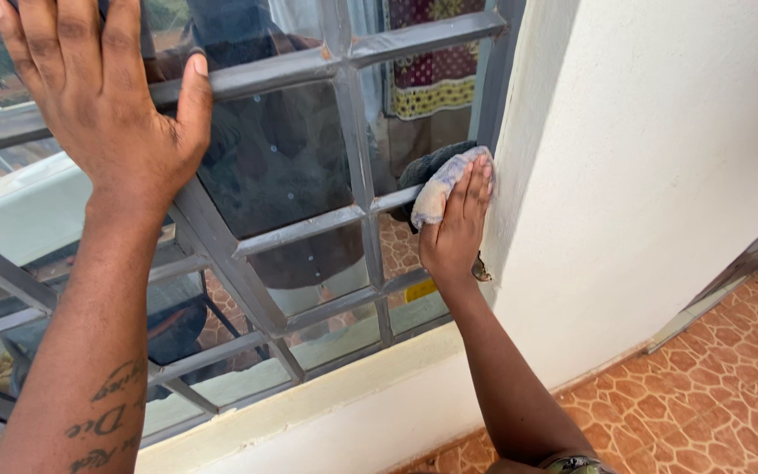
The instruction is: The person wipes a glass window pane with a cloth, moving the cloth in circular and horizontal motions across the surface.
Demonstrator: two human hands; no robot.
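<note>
Now wiping: my right hand (pixel 456 230) presses a cloth (pixel 442 186) against the window frame (pixel 354 149); left hand (pixel 103 96) braces flat, fingers spread. Next stroke needs steady pressure.

Left hand (pixel 98 96) fingers (pixel 76 35) cut by top edge; cloth (pixel 439 189) partly hidden under right hand (pixel 458 228).

The window (pixel 309 167) carries everything here — a grid of grey metal bars (pixel 300 230) over dark, reflective panes, set in a white wall (pixel 660 175) above a pale sill (pixel 344 373). Pressed against its right edge is a whitish cloth (pixel 442 189) — possibly with a darker cloth behind it. Below lies a floor of orange, stone-patterned tiles (pixel 712 395).
</note>
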